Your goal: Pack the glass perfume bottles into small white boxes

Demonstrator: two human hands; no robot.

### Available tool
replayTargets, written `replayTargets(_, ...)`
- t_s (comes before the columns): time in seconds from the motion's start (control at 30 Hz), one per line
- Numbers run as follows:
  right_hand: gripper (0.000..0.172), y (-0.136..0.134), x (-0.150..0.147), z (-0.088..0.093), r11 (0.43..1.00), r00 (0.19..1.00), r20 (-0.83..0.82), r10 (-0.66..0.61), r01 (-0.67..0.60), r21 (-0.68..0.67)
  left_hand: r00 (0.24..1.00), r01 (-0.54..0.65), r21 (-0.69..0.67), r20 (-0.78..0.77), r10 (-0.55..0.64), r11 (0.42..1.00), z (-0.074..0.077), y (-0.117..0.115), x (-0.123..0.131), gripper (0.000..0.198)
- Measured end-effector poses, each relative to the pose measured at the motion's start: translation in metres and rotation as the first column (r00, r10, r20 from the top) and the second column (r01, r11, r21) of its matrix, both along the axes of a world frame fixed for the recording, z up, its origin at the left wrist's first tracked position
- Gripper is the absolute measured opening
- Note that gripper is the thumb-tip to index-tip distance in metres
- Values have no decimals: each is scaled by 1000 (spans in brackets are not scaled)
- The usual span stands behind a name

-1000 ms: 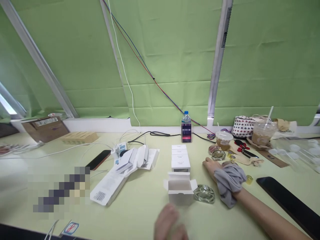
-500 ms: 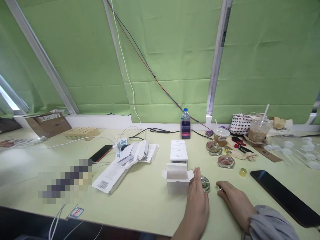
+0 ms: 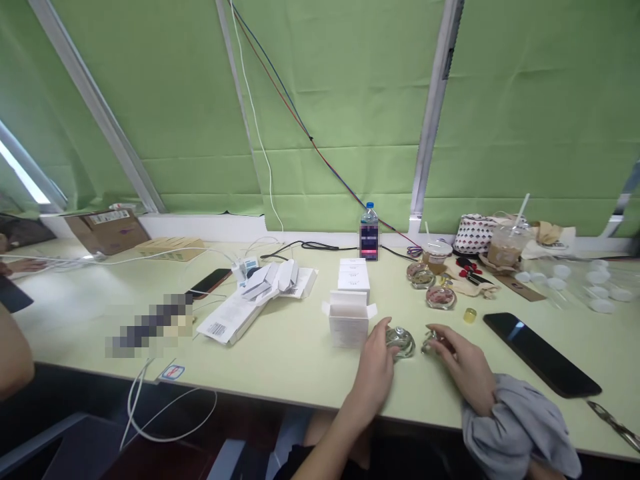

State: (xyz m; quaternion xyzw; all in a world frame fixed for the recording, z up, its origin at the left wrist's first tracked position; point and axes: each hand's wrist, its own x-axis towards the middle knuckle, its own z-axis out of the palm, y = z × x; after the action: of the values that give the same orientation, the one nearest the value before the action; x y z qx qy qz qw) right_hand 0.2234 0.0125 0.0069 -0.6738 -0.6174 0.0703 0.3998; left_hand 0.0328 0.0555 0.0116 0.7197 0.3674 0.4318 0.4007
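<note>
My left hand [image 3: 374,368] curls around the left side of a small round glass bottle [image 3: 403,343] standing on the table, with a shiny collar on top. In my right hand [image 3: 465,363], thumb and fingers pinch a small shiny piece [image 3: 429,342] just right of the bottle; its exact kind is hard to make out. An open white carton [image 3: 349,330] with raised flaps stands left of my left hand. Behind it is a row of closed white boxes [image 3: 353,275]. Other glass bottles [image 3: 441,298] with pinkish contents lie beyond my right hand, near a yellow cap [image 3: 469,315].
At the right lie a black phone [image 3: 543,353] and a metal tool [image 3: 614,423] by the table edge. Drink cups [image 3: 507,245], red-handled snips [image 3: 470,270] and clear plastic tubes [image 3: 575,290] sit farther back. Flattened white cartons [image 3: 245,313] and cables occupy the left. Another person's arm [image 3: 14,350] shows at far left.
My left hand has shifted from beside the open carton's flap to a grip on the glass bottle. My right hand has lifted the small shiny piece slightly. The view has tilted down.
</note>
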Motion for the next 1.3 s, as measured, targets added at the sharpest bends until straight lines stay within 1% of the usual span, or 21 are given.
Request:
replayTargets(0.07,36,-1,2,1,994,996,29,-83,81,69,1000,-4,0,-2,4,1000,3,-2,-3,40)
replayTargets(0.13,33,-1,5,-1,988,989,81,-127,120,93,1000,21,-11,-7,-22,1000,5,-4,-6,33)
replayTargets(0.27,23,1,9,-8,996,983,164,-82,88,-28,997,78,-53,10,-78,996,7,-3,-9,30)
replayTargets(0.37,24,2,11,-9,992,977,199,-76,94,-84,996,86,-35,7,-86,996,5,-3,-10,32)
replayTargets(0.43,30,0,9,-5,992,965,243,-95,113,-62,997,79,7,-16,-79,997,4,-4,-11,33)
replayTargets(0.53,33,-5,3,1,991,938,319,-137,130,44,996,66,89,-58,-60,994,4,-7,-12,34)
replayTargets(0.6,33,-7,-3,3,997,933,351,-80,68,47,996,63,125,-77,-54,990,5,-9,-13,34)
replayTargets(0.67,31,-7,-8,2,1000,926,378,8,-1,-18,995,61,144,-83,-50,988,6,-11,-13,35)
replayTargets(0.77,27,-4,-15,-3,992,906,419,54,0,-129,995,62,156,-88,-49,986,8,-12,-13,36)
replayTargets(0.87,27,0,-17,-5,980,904,419,79,8,-201,993,81,169,-95,-66,982,9,-12,-13,37)
replayTargets(0.93,26,-1,-18,-3,983,925,371,79,-11,-181,992,98,184,-97,-82,978,9,-13,-13,38)
replayTargets(0.97,26,-2,-19,-1,990,945,318,75,-33,-137,992,105,190,-96,-88,976,8,-13,-13,38)
replayTargets(1.0,25,-4,-19,2,995,968,240,79,-62,-75,991,110,196,-94,-93,975,8,-13,-12,39)
replayTargets(1.07,23,-9,-21,8,991,993,14,117,-117,68,990,123,206,-92,-106,971,6,-13,-12,42)
replayTargets(1.1,22,-11,-22,10,984,983,-114,145,-131,121,989,133,212,-92,-115,968,5,-13,-11,44)
replayTargets(1.13,23,-12,-24,13,979,956,-241,168,-132,156,988,142,220,-95,-124,965,4,-13,-11,46)
replayTargets(1.2,27,-14,-27,16,978,871,-456,180,-108,180,984,159,239,-113,-135,958,2,-12,-10,48)
replayTargets(1.23,28,-14,-28,16,979,829,-531,173,-88,183,983,162,251,-126,-134,954,1,-12,-9,48)
replayTargets(1.3,29,-13,-30,17,981,774,-614,156,-49,187,980,166,276,-157,-125,947,0,-12,-8,47)
